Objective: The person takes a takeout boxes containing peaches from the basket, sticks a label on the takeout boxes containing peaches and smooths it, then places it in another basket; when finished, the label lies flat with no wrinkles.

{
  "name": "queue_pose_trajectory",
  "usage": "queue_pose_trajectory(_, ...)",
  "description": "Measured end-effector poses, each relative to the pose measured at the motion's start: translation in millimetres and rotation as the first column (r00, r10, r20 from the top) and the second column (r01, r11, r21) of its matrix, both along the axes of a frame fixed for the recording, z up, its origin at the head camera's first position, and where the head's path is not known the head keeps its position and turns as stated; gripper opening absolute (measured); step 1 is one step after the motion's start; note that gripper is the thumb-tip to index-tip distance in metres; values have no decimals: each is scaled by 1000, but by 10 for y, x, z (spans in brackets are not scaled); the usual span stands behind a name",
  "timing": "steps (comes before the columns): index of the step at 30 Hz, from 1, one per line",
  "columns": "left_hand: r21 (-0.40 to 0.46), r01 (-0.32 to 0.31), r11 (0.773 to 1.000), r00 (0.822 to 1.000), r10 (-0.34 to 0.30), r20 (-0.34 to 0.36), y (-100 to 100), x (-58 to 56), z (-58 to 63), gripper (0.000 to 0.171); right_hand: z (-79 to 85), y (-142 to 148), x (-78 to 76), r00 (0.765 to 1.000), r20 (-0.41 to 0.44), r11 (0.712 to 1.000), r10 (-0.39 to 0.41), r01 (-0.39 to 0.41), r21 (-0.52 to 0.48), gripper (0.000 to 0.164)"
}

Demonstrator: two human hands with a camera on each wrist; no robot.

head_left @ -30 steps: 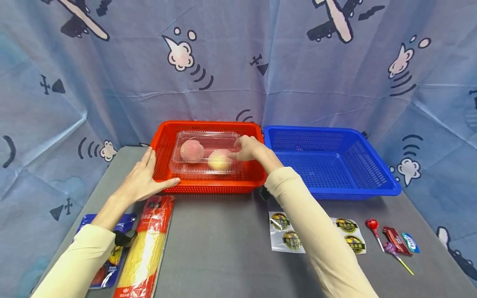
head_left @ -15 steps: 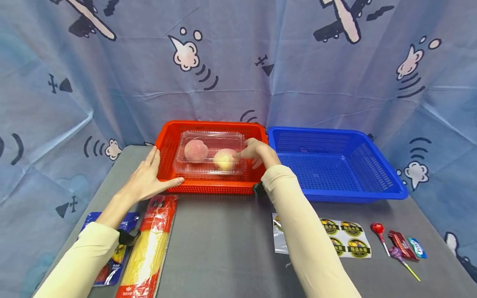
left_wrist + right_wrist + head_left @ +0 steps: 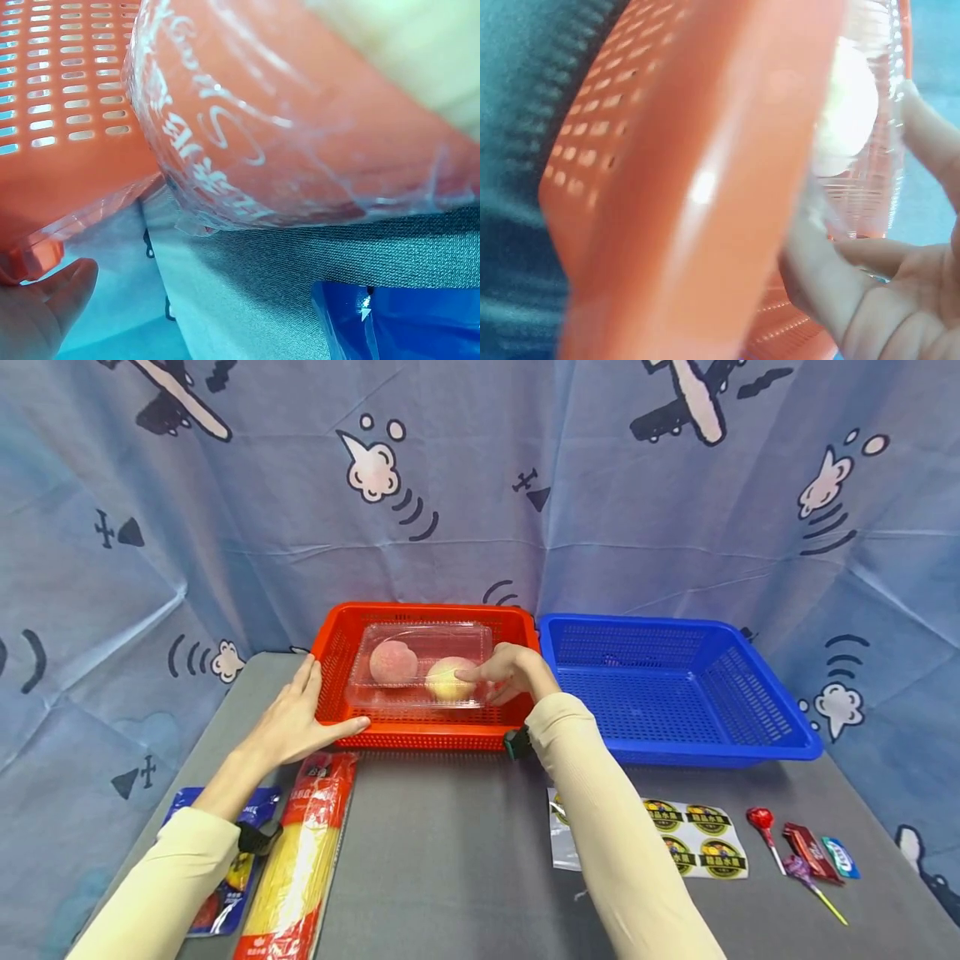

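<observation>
A clear plastic clamshell box (image 3: 429, 647) lies inside the red basket (image 3: 431, 739) in the head view. Two peaches show through its lid, one at the left (image 3: 393, 662) and one at the right (image 3: 448, 680). My right hand (image 3: 517, 670) grips the box's right end, thumb over the lid near the right peach. The right wrist view has its fingers bent at the box's edge, behind the basket's large blurred rim. My left hand (image 3: 288, 718) rests on the basket's front left corner, fingers straight along the left side and thumb stretched along the front rim.
A blue basket (image 3: 637, 702) stands to the right. In front lie a sheet of round stickers (image 3: 712, 843), lollipops (image 3: 761, 827) and small wrapped sweets (image 3: 813, 853). A noodle packet (image 3: 300, 852) and a blue pouch (image 3: 225, 893) lie at the left. A patterned curtain (image 3: 465, 485) hangs behind.
My right hand has closed in lower round the box's right end, and the box has shifted slightly left. The left hand keeps its place on the basket. The head view has turned a little.
</observation>
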State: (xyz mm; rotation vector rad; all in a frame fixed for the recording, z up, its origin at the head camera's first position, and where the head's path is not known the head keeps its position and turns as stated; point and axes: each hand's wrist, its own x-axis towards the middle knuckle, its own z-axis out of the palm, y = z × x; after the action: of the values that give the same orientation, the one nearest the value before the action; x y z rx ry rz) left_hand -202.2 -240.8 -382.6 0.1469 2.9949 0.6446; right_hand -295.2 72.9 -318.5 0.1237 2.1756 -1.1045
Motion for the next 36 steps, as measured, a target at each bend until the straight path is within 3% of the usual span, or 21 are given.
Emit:
queue_pose_trajectory(5, 1, 0, 1000, 1000, 0, -1, -2, -1, -5, 131, 8, -15, -28, 998, 1, 991, -68, 68, -118, 77)
queue_pose_trajectory(12, 2, 4, 1000, 1000, -4, -7, -8, 2, -6, 131, -17, -91, -26, 992, -44, 959, -119, 103, -266, 30)
queue_pose_trajectory(16, 1, 6, 1000, 1000, -6, -16, -10, -1, -7, 130, 0, -122, 6, 985, -77, 933, -155, 120, -338, 17)
queue_pose_trajectory(26, -1, 4, 1000, 1000, -4, -7, -3, -1, -9, 131, 141, -18, 108, 972, -122, 923, -200, 145, -358, 25)
queue_pose_trajectory(29, 0, 3, 1000, 1000, -3, -6, -5, 3, -7, 130, 213, 62, 145, 967, -133, 905, -219, 150, -398, 18)
queue_pose_trajectory(33, 2, 4, 1000, 1000, -4, -9, -4, 6, -8, 130, 313, 167, 231, 965, -124, 876, -232, 152, -458, 26)
queue_pose_trajectory(36, 3, 7, 1000, 1000, -7, -14, 5, 8, -12, 130, 387, 266, 333, 969, -110, 865, -222, 144, -480, 22)
